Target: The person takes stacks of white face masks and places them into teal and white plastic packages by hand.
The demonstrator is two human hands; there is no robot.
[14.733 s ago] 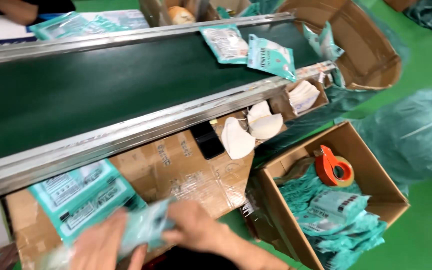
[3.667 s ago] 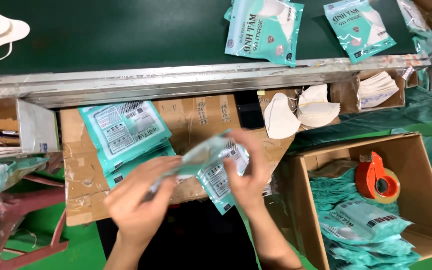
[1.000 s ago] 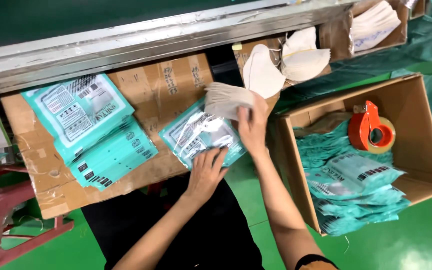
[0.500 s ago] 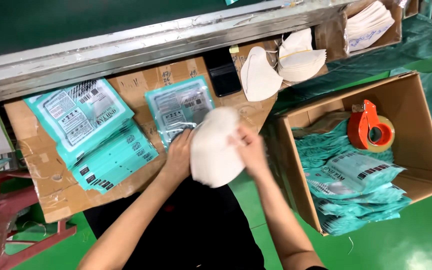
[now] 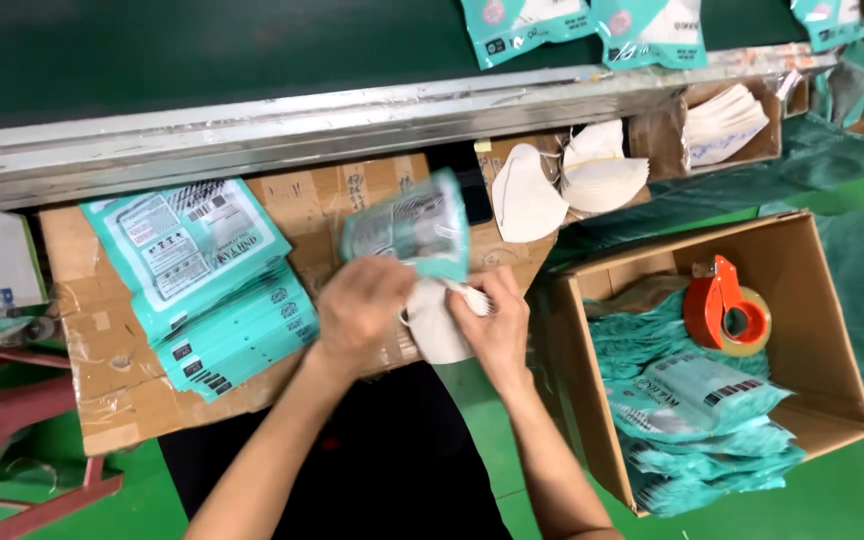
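Note:
My left hand grips a teal and clear plastic pouch, holding it up over the cardboard work surface. My right hand holds a white folded face mask, with its upper end at the pouch's lower opening. The two hands are close together, almost touching. More white masks lie in a loose pile just beyond my right hand.
A stack of teal pouches lies at my left on the cardboard. A cardboard box at the right holds filled pouches and an orange tape dispenser. A dark conveyor belt with sealed packs runs along the top behind a metal rail.
The mask was held flat between both hands over the table; now my left hand has lifted a pouch and my right hand holds the mask folded at its opening.

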